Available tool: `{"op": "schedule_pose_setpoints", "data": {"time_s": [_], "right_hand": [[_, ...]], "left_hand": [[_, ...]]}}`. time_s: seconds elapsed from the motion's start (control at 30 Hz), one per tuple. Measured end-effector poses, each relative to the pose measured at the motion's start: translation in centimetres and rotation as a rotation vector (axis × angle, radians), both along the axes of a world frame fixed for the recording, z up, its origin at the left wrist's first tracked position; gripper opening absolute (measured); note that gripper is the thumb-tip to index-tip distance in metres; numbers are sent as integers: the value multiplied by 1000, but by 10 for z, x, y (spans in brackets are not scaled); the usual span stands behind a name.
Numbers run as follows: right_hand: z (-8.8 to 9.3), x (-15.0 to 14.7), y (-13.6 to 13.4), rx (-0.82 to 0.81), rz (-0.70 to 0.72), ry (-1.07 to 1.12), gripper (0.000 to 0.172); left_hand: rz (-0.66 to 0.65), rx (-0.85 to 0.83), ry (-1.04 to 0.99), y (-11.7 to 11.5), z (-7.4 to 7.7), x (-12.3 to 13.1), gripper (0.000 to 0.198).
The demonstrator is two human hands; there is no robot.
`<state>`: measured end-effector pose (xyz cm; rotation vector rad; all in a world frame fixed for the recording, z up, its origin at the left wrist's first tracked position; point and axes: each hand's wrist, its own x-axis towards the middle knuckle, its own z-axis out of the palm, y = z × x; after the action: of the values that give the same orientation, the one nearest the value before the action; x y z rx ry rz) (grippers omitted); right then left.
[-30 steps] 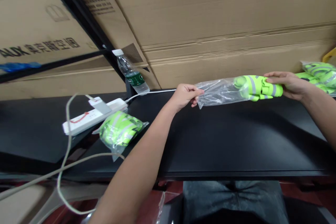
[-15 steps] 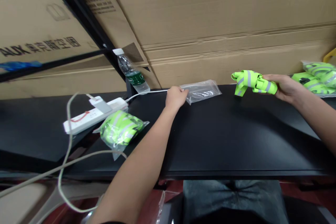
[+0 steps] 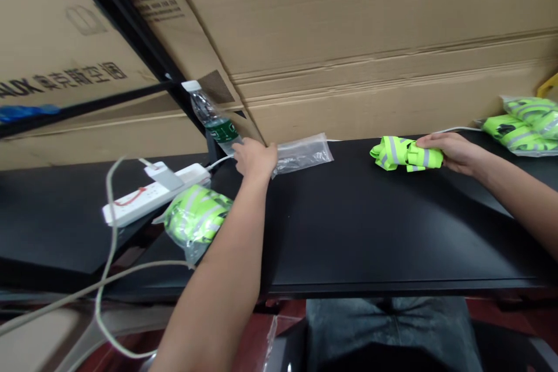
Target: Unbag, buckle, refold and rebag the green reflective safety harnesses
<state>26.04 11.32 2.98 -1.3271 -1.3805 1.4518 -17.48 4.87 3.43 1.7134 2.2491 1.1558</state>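
Log, from my remote view with 12 o'clock straight ahead: the clear plastic bag point(image 3: 301, 154) has now come fully off the folded reflective vest point(image 3: 405, 153) and appears empty, lying well apart from it at 11 o'clock on the black surface point(image 3: 349, 232). My left hand point(image 3: 255, 160) covers the bag's end, but I cannot tell whether it is gripping. My right hand point(image 3: 453, 152) is clenched on the vest, which sits at 12 to 1 o'clock. A bagged vest point(image 3: 195, 222) lies at 10 o'clock, just beside my left forearm point(image 3: 222, 250), near the power strip point(image 3: 152, 195). A water bottle point(image 3: 211, 116) stands just beyond my left hand, and more bagged vests point(image 3: 523, 128) lie at 2 o'clock.
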Motion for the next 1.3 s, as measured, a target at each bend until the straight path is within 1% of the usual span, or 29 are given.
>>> {"op": "schedule_pose_setpoints", "data": {"time_s": [0.07, 0.1, 0.13, 0.17, 0.2, 0.23, 0.3, 0.4, 0.47, 0.53, 0.6, 0.63, 0.67, 0.73, 0.77, 0.8, 0.87, 0.9, 0.93, 1.0, 1.07, 1.13, 1.23, 1.3], "right_hand": [[-1, -3, -1, -2, -5, 3, 10], [-1, -4, -2, -10, -11, 6, 10], [-2, -5, -3, -20, -18, 8, 10], [-3, -6, -4, -31, -21, 9, 10], [-4, -7, -4, -39, -20, 8, 9], [-5, -7, -4, -46, -13, 5, 9], [-7, -7, -3, -43, 7, 0, 10], [-11, -5, 0, -22, 27, -14, 13], [-13, -5, 2, -14, 28, -19, 14], [-13, -5, 2, -16, 30, -14, 15], [-13, -6, 1, -24, 35, 1, 16], [-12, -8, 0, -29, 41, 9, 17], [-12, -9, -1, -32, 48, 17, 17], [-12, -13, -5, -41, 56, 26, 16], [-11, -16, -7, -48, 60, 26, 16], [-11, -18, -10, -53, 65, 23, 16], [-10, -24, -16, -51, 89, 11, 16], [-9, -28, -19, -43, 114, 6, 18], [-9, -31, -23, -34, 147, 1, 19], [-9, -38, -29, -15, 210, -13, 24], [-9, -43, -35, 40, 231, -41, 31], [-11, -47, -39, 153, 236, -82, 40], [-12, -49, -44, 391, 292, -143, 47], [-14, -49, -48, 638, 282, -223, 43]], "left_hand": [[159, 29, 49, -2, 2, 13, 40], [201, 20, 84, -2, 2, 23, 46], [191, -10, 128, -3, 2, 35, 50], [125, -85, 213, -3, 2, 47, 52], [27, -141, 302, -3, 1, 59, 55], [-45, -175, 370, -4, -1, 71, 57], [-113, -254, 409, -5, -5, 88, 54], [-106, -349, 341, -6, -11, 96, 45], [-59, -372, 332, -7, -12, 93, 48], [4, -338, 357, -8, -9, 89, 54], [18, -208, 358, -8, -6, 91, 53], [-17, -119, 334, -9, -4, 94, 49], [-86, -37, 288, -10, -4, 99, 44], [-292, 48, 158, -12, -7, 112, 41], [-401, 52, 96, -13, -10, 120, 46], [-496, 42, 50, -14, -14, 127, 55], [-642, 11, -1, -15, -22, 140, 77], [-691, -8, -33, -15, -26, 145, 84], [-722, -38, -81, -14, -29, 149, 87], [-708, -131, -171, -11, -30, 153, 81], [-629, -225, -162, -10, -26, 153, 69], [-598, -287, -104, -11, -18, 150, 62], [-675, -271, -83, -16, -8, 143, 60], [-711, -204, -73, -21, -5, 140, 56]]}}
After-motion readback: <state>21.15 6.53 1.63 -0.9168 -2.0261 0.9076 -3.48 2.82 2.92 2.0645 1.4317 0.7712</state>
